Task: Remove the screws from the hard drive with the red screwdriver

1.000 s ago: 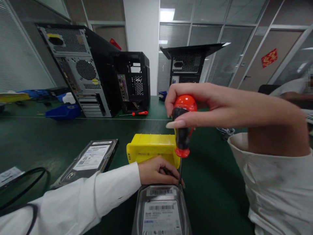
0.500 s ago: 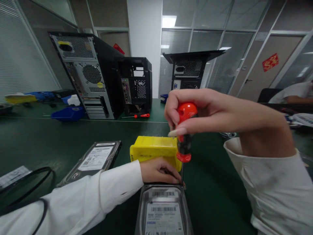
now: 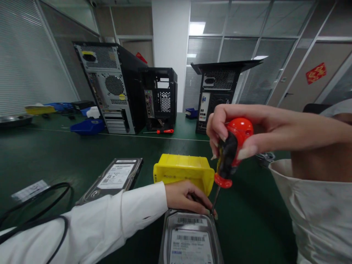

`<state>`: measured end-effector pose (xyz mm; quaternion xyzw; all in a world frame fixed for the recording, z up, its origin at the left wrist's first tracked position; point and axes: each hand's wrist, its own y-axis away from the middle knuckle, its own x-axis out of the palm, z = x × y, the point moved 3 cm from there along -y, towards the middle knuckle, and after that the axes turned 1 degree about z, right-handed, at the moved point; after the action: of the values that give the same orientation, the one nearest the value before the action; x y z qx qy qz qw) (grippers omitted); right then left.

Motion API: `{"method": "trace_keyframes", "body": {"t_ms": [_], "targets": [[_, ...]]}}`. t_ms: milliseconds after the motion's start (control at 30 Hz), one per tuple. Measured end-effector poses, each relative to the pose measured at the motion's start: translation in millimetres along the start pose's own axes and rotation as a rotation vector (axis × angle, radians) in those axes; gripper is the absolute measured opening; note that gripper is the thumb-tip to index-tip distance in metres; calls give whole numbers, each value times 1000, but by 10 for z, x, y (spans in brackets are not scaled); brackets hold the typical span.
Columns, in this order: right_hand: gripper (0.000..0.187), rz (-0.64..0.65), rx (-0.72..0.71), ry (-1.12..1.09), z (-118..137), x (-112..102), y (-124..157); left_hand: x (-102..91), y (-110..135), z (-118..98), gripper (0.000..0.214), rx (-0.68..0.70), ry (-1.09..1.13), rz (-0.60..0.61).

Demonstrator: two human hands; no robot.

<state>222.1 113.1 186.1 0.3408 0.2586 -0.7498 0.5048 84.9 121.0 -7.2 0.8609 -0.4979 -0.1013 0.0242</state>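
Note:
My right hand (image 3: 242, 135) is wrapped round the red and black handle of a screwdriver (image 3: 228, 161). The shaft slants down to the far right corner of a silver hard drive (image 3: 191, 238) lying label up in front of me. At that corner the fingertips of my left hand (image 3: 188, 198) hold the drive's far edge, close to the screwdriver tip. The screw head, if any, is too small to make out. Just behind my left hand a yellow plastic bin (image 3: 183, 167) lies with its opening toward me.
A second hard drive (image 3: 117, 176) lies to the left, near a black cable (image 3: 59, 187) and a clear bag (image 3: 30, 190). Computer cases (image 3: 110, 84) stand at the back, with another screwdriver (image 3: 165, 131) before them. A blue bin (image 3: 88, 125) sits at left.
The screwdriver has gone from upright to tilted, its handle leaning right with my right hand. My left hand stays at the drive's far edge. The whole view has shifted slightly.

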Motion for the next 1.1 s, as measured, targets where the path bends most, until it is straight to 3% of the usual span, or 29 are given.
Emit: {"method": "trace_keyframes", "body": {"t_ms": [100, 267, 533, 800, 1100], "targets": [[20, -26, 31, -24, -30, 20, -48, -6, -8, 28, 51, 6, -12, -1], [21, 70, -59, -89, -18, -12, 78, -45, -32, 118, 46, 37, -59, -40], [25, 71, 12, 17, -83, -103, 230, -45, -21, 124, 46, 69, -61, -48], [30, 21, 15, 97, -98, -125, 281, -48, -31, 162, 48, -11, -27, -82], [21, 35, 99, -30, -68, -69, 183, -34, -26, 145, 43, 3, -9, -71]]}}
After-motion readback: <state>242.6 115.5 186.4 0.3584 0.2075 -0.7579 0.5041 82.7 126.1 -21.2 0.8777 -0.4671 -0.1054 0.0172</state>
